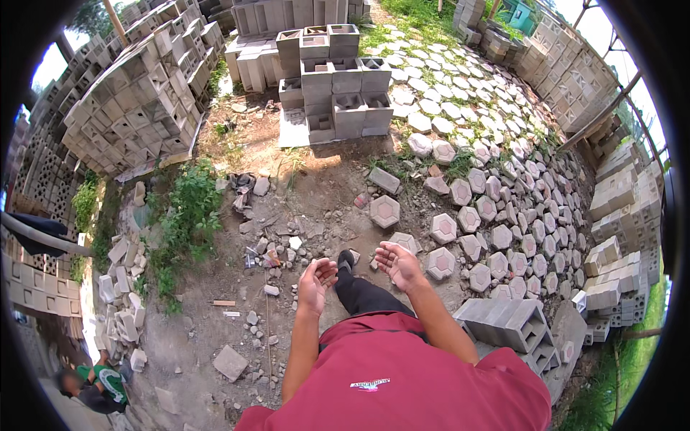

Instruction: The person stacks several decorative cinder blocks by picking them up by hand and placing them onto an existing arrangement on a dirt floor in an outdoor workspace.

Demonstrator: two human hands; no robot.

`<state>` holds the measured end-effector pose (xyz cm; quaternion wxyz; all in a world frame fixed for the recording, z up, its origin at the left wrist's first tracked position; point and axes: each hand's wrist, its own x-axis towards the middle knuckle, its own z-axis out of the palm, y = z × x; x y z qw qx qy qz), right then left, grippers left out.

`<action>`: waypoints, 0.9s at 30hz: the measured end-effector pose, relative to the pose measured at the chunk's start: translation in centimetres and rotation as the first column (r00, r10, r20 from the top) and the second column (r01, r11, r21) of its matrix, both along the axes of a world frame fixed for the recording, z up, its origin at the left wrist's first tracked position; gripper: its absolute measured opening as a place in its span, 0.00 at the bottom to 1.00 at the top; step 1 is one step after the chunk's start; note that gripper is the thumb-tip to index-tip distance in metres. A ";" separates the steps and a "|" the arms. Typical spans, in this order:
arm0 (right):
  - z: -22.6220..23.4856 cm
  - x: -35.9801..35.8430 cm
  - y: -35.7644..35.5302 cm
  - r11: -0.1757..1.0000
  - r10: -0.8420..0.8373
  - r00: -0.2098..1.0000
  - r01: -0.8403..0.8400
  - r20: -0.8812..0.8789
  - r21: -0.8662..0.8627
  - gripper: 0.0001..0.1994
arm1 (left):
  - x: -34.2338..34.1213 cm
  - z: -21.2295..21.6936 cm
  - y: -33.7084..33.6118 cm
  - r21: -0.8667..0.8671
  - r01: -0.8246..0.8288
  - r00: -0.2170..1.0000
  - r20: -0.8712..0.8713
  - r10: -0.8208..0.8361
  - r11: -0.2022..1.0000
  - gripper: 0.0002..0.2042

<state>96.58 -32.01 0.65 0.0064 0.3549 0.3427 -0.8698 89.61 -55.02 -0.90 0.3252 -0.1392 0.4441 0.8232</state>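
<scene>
1. Bare dirt ground [316,208] of an outdoor block yard lies below, strewn with rubble and weeds.
2. Both hands are held palm-up with fingers loosely curled and spread, holding nothing: the left hand [316,279] and the right hand [397,263] hang above the ground, near each other.
3. A dark shoe [346,259] shows between them.
4. Hexagonal paving blocks [496,215] spread across the ground's right side; the nearest one [439,263] lies just beside the right hand.
5. Grey hollow blocks [334,79] stand stacked at the far edge, more [507,323] at the near right.
6. Another person in green [97,384] crouches at the near left corner.
</scene>
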 end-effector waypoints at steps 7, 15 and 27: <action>-0.6 -14.5 4.0 1.000 0.015 0.998 -0.016 -0.055 -0.021 0.12 | -14.1 0.2 2.7 -0.095 -0.066 0.998 -0.013 0.065 0.993 0.16; 2.3 -26.8 10.3 0.998 0.028 0.982 -0.017 -0.186 0.061 0.10 | -31.1 4.5 9.3 -0.061 -0.010 0.970 -0.241 -0.005 0.998 0.16; -0.1 -39.6 20.7 0.987 -0.162 0.983 0.160 -0.087 -0.022 0.11 | -44.6 1.2 25.2 -0.055 0.237 0.971 -0.006 -0.237 0.970 0.17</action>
